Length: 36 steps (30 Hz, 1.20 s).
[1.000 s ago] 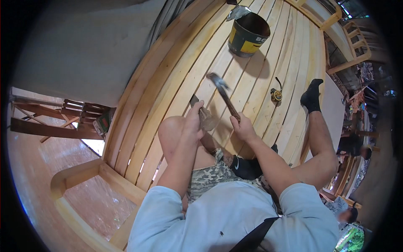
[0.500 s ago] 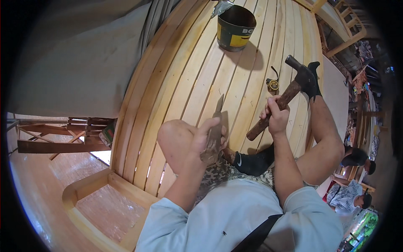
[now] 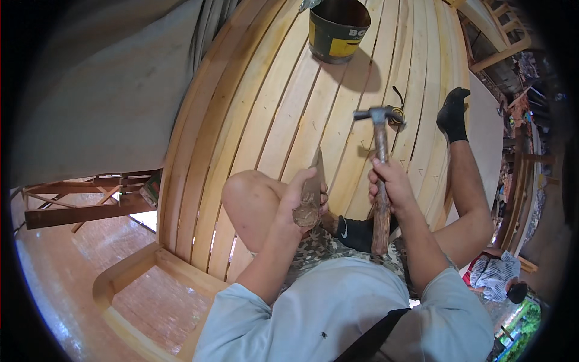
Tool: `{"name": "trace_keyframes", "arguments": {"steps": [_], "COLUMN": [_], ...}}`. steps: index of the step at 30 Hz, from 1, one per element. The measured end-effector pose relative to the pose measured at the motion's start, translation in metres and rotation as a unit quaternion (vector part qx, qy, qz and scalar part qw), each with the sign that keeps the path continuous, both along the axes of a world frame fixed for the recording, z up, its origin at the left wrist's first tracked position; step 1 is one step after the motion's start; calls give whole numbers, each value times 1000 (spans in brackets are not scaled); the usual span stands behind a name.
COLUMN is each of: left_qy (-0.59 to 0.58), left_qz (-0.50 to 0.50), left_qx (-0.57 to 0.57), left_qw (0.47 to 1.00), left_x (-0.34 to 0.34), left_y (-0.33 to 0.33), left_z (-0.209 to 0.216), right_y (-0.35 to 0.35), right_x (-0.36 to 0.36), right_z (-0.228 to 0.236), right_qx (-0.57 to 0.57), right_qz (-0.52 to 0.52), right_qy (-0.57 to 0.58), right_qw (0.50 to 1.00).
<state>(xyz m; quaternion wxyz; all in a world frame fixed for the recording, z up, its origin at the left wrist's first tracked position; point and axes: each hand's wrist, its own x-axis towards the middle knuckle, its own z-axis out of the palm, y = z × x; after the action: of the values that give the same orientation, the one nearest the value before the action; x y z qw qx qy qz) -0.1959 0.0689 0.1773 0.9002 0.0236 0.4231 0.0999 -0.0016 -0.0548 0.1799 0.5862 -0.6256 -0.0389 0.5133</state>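
My left hand [image 3: 295, 194] is wrapped round a chisel [image 3: 307, 213] with a thick, worn wooden handle. Its round butt faces me, and the narrow blade points away above the slats. In my right hand [image 3: 389, 180] is a claw hammer [image 3: 380, 226], gripped partway up its rough wooden handle. The hammer stands nearly upright, its dark metal head at the far end, beside a small yellow and black tape measure [image 3: 396, 114] that it partly covers. Both tools are apart from each other. Beneath them lies a pale slatted wooden surface [image 3: 289, 136], on which I sit.
A dark green and yellow bucket [image 3: 338, 39] stands on the slats at the far side. Grey cloth [image 3: 114, 84] hangs at the left. A rounded wooden frame [image 3: 123, 271] projects at the lower left. Another person [image 3: 494, 274] is at the far right.
The hammer has swung left and turned more upright, its head now in front of the tape measure. The chisel has tilted so its butt faces me more. My outstretched foot has shifted slightly.
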Motion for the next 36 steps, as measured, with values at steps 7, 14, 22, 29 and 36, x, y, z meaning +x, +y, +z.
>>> {"name": "trace_keyframes", "arguments": {"steps": [7, 14, 22, 29, 36], "left_qy": [-115, -73, -61, -260, -215], "left_qz": [79, 0, 47, 139, 102], "left_qx": [-81, -63, -72, -249, -228], "left_qw": [987, 995, 994, 922, 944], "left_x": [2, -13, 2, -8, -8], "left_y": [15, 19, 18, 44, 37], "left_z": [-24, -15, -48, -74, -87], "right_y": [-36, -33, -5, -3, -8], "right_x": [-34, -54, -78, -86, -62], "right_z": [-36, -38, -29, -20, -24], "right_qx": [-84, -126, -96, -78, -68], "right_qz": [4, -9, -115, -107, -47], "right_qy": [185, 244, 343, 379, 279], "right_qw": [979, 962, 927, 916, 957]}}
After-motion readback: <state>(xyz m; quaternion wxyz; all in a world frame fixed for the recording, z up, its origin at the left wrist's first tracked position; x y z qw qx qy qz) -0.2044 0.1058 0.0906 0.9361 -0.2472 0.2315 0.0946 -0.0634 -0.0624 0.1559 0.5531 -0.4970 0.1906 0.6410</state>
